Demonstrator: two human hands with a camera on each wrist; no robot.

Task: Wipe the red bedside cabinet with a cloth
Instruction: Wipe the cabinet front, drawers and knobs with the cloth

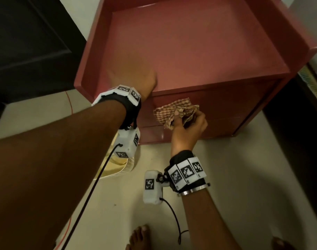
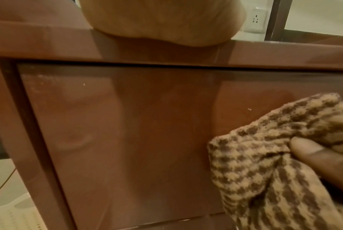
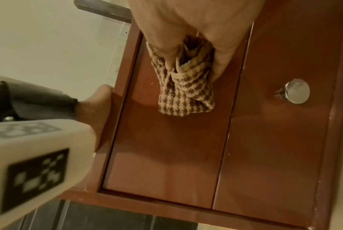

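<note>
The red bedside cabinet (image 1: 190, 51) stands in front of me, with a raised rim around its top. My left hand (image 1: 134, 76) rests palm down on the top at the front left edge; its heel (image 2: 162, 23) shows over the edge. My right hand (image 1: 188, 123) grips a bunched brown-and-beige checked cloth (image 1: 175, 112) and presses it against the upper drawer front (image 2: 137, 124). The thumb (image 2: 320, 155) pinches the cloth (image 2: 265, 155). In the right wrist view the cloth (image 3: 186, 93) lies on the drawer panel, left of a round metal knob (image 3: 297, 93).
A dark door (image 1: 27, 42) is at the left and dark furniture (image 1: 298, 141) at the right. A yellowish plastic item (image 1: 118, 165) lies on the pale floor (image 1: 226, 177) by the cabinet's left foot. My bare feet (image 1: 137, 237) are near the bottom. An orange cable (image 1: 69, 101) runs along the floor.
</note>
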